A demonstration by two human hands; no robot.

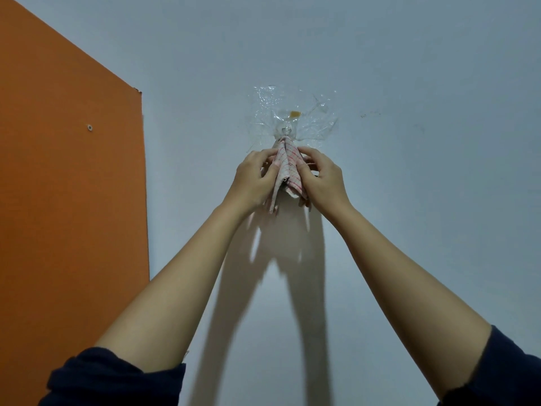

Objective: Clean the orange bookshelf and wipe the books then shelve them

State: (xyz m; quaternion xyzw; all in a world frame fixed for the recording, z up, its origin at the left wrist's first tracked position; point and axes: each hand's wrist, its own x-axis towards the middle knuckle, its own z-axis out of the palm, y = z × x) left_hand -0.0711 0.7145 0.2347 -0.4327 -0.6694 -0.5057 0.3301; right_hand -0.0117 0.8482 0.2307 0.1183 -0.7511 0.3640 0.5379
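Both arms up at the wall. Left hand (251,178) & right hand (323,178) pinch a red-checked cloth (288,168) between them, fingers curled round its folds. Cloth's top hangs on a clear hook (286,130) just above the hands, under crinkled tape (292,112). Orange bookshelf (67,186) side panel well off to the left hand's side.

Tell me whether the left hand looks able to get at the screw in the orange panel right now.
Probably yes. Only bare wall lies between the left hand and the screw in the orange panel. But that hand is pinching the checked cloth, so it must let go first.
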